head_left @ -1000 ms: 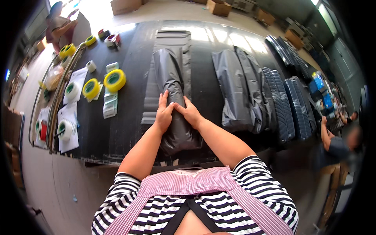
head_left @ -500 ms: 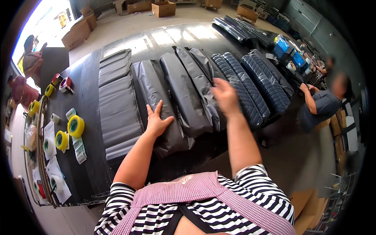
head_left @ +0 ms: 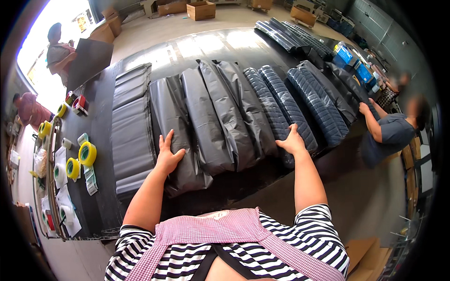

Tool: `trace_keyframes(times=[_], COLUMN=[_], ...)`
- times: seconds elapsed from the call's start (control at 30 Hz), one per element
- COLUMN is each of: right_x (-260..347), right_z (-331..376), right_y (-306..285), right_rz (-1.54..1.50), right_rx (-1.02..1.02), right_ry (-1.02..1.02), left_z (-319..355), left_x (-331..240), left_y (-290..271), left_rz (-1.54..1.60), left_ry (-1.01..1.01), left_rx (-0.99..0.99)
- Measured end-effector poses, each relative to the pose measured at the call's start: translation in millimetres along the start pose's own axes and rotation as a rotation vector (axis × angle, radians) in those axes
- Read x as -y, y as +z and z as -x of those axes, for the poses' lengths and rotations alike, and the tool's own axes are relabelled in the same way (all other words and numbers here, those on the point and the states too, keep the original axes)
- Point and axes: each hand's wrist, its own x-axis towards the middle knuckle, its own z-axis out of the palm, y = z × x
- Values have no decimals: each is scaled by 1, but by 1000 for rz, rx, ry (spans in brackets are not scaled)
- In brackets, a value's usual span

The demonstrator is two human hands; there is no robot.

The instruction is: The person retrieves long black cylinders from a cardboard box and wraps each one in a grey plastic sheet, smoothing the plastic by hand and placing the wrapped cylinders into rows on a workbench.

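Observation:
Spread fingers of my left hand point(head_left: 169, 155) rest on the near part of a filled grey plastic bag point(head_left: 174, 110). Beside that bag lie more filled grey bags point(head_left: 206, 126), side by side and lengthwise. My right hand point(head_left: 292, 142) is open, thumb against the near right side of the rightmost grey bag point(head_left: 251, 112) and fingers over a navy quilted bundle point(head_left: 289, 110) in clear plastic. Another wrapped navy bundle point(head_left: 318, 105) is farther right. Left of the filled bags is a flat stack of grey bags point(head_left: 132, 131).
The black table point(head_left: 101, 201) carries yellow tape rolls point(head_left: 87, 153) and papers at left. A co-worker point(head_left: 396, 126) stands at the right edge, hands on a dark bundle. Another person point(head_left: 60, 58) holds a dark panel point(head_left: 91, 61) at far left. Cardboard boxes point(head_left: 200, 11) sit behind.
My right hand has come down from the upper part of the grey bags to their near right side. My left hand has shifted slightly left. The filled bags lie closer together and farther left.

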Motion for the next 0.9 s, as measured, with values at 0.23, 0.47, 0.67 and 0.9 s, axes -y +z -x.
trace_keyframes(times=[0.23, 0.47, 0.67, 0.9], right_x=[-49, -32, 38, 64], right_z=[4, 122, 181, 204], right_y=[-34, -59, -18, 77], right_rz=[-557, -1621, -1940, -1890], right_rx=[259, 656, 736, 882], right_ry=[-77, -298, -496, -317], left_z=[-4, -1, -7, 15], left_x=[-16, 11, 21, 111], left_y=[10, 0, -3, -112], left_rz=[-34, -57, -42, -374], left_ry=[-18, 35, 108, 276], left_rx=[41, 0, 40, -16])
